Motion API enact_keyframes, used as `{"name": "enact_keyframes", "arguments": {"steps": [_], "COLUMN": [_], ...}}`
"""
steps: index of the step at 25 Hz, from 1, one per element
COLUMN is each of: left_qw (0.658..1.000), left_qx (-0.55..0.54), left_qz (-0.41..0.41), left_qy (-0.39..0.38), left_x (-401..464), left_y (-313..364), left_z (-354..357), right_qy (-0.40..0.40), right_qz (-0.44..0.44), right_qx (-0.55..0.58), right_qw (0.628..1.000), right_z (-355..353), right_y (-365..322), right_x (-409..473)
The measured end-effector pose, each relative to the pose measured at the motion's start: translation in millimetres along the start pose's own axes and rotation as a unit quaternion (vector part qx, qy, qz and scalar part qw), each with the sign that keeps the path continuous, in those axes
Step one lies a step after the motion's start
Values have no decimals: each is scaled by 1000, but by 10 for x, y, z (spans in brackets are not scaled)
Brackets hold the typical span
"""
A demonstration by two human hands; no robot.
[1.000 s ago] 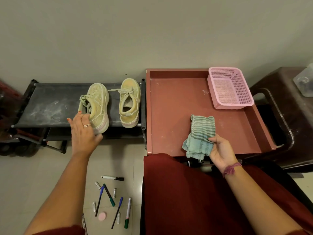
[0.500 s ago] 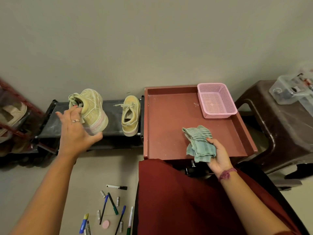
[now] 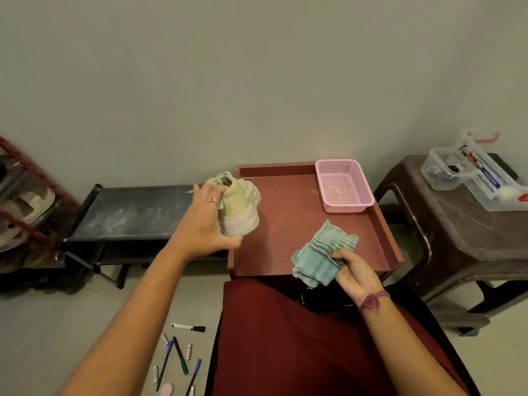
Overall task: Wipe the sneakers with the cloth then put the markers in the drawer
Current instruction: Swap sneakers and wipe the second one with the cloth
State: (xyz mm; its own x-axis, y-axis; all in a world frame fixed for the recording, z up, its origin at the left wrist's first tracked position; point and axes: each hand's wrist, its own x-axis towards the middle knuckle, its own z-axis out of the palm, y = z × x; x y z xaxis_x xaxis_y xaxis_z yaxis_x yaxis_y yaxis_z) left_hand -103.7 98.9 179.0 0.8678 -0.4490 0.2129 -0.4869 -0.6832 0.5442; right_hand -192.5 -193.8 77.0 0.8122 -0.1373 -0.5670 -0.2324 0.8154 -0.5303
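Observation:
My left hand (image 3: 204, 224) grips a pale yellow-green sneaker (image 3: 243, 207) by its side, heel toward me, and holds it in the air over the left edge of the red drawer (image 3: 288, 232). A second sneaker is not plainly visible. Over the drawer's near right part, my right hand (image 3: 357, 275) holds a bunched green striped cloth (image 3: 323, 252). Several markers (image 3: 180, 355) lie on the floor near my left knee, among them a white one with a black cap (image 3: 188, 327).
A pink basket (image 3: 344, 185) sits in the drawer's far right corner. A black shoe rack (image 3: 134, 212) stands to the left, with a red rack of sandals (image 3: 25, 201) beyond it. A brown stool (image 3: 457, 232) at right carries clear containers (image 3: 474, 175).
My left hand lifted the sneaker off the black rack and carried it right, over the drawer's edge. My right hand raised the cloth slightly. The view tilted upward.

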Motion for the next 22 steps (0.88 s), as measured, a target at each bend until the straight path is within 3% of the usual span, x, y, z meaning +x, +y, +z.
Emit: {"name": "enact_keyframes", "arguments": {"steps": [5, 11, 16, 22], "left_qw": [995, 982, 977, 978], "left_qx": [-21, -43, -49, -98], "left_qz": [20, 21, 8, -37], "left_qy": [-99, -185, -206, -178], "left_x": [55, 131, 260, 411], "left_y": [279, 447, 572, 642], "left_z": [356, 650, 833, 926], "right_qy": [-15, -6, -15, -53], "right_qz": [2, -63, -119, -170], "right_qx": [-11, -169, -350, -388], "right_qw": [1000, 984, 929, 904], "right_z": [57, 98, 265, 441], "right_y": [-111, -216, -253, -222], "right_x": [-134, -265, -352, -366]}}
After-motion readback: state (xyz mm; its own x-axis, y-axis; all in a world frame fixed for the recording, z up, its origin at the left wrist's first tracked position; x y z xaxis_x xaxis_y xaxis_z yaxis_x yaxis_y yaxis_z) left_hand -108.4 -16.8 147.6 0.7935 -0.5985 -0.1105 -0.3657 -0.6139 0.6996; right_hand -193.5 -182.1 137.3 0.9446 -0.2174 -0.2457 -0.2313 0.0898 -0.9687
